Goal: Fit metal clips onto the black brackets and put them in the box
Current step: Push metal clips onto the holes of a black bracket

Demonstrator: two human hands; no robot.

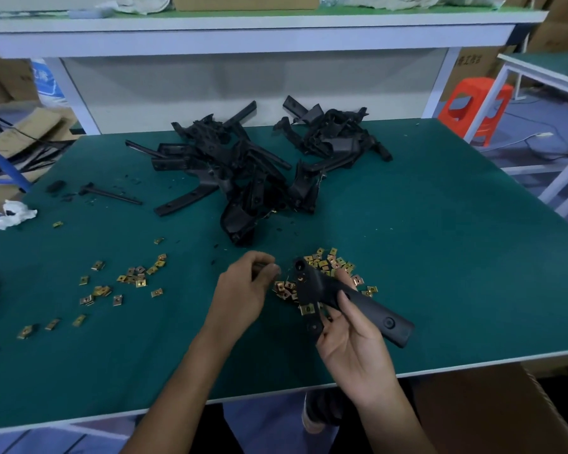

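we hold one black bracket in the right hand, above the near right part of the green table. the fingers and thumb curl round the bracket's long arm, which points right and toward us. the forked end points away. one brass clip sits on the short leg of the bracket, just left of the right hand's fingertips.

the left hand hovers just left of the bracket's far end, apart from it. its fingers are curled, with the tips drawn toward the thumb. the view is blurred there, so we cannot tell whether it pinches anything.

a heap of loose clips lies on the table under and behind the bracket. scattered clips lie well to the left. a large pile of brackets occupies the middle of the table, and a smaller pile lies at its far edge. a brown cardboard box stands below the near edge on the right. crumpled white paper lies at the left edge
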